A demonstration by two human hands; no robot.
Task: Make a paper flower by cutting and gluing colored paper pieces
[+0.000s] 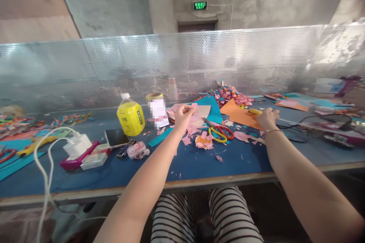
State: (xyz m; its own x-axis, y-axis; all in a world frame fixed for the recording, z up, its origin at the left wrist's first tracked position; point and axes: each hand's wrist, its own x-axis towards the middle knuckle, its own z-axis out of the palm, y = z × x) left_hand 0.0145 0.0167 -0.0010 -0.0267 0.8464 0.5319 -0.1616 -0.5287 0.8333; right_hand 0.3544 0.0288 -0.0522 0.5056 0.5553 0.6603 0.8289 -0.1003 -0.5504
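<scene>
My left hand [183, 115] is closed in a pinch on a small pink paper piece [194, 106], held over a pile of pink and beige paper [199, 112]. My right hand [267, 118] is closed on a yellow stick-like object [254, 111], lying on an orange paper sheet [238, 114]. Between the hands lie scissors with red and yellow handles [220, 131] and pink paper scraps [203, 141]. A teal sheet [212, 107] lies behind them.
A yellow drink bottle [130, 116], a phone [116, 137], a white charger with cables [76, 144] and a magenta tool [78, 158] sit at the left. A perforated metal screen [114, 64] backs the blue table [199, 161]. More paper and cables lie at the right.
</scene>
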